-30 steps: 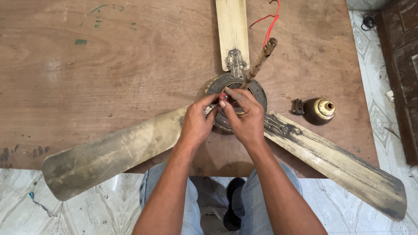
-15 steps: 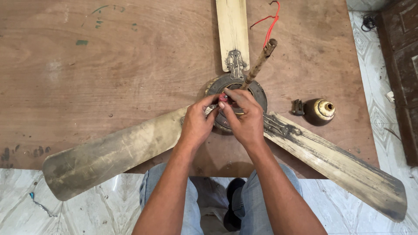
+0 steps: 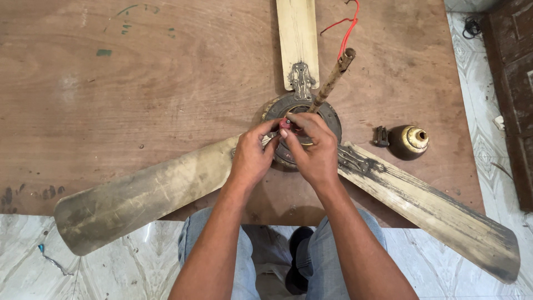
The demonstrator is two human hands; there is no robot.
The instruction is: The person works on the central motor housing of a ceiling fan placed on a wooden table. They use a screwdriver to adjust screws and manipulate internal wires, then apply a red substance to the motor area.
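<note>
A dusty ceiling fan [image 3: 302, 119] lies flat on a wooden worktop [image 3: 139, 83], its blades spread wide. Over the hub, the left hand [image 3: 252, 155] and right hand [image 3: 313, 150] meet, fingertips pinching a small red piece [image 3: 285, 123] together. Near the right blade sits a brass-coloured cap [image 3: 410, 141].

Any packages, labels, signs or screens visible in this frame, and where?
None in view. The hands, left hand and right hand, pinch a small red piece over the ceiling fan hub on the brown wooden board; nothing here carries a label.
</note>
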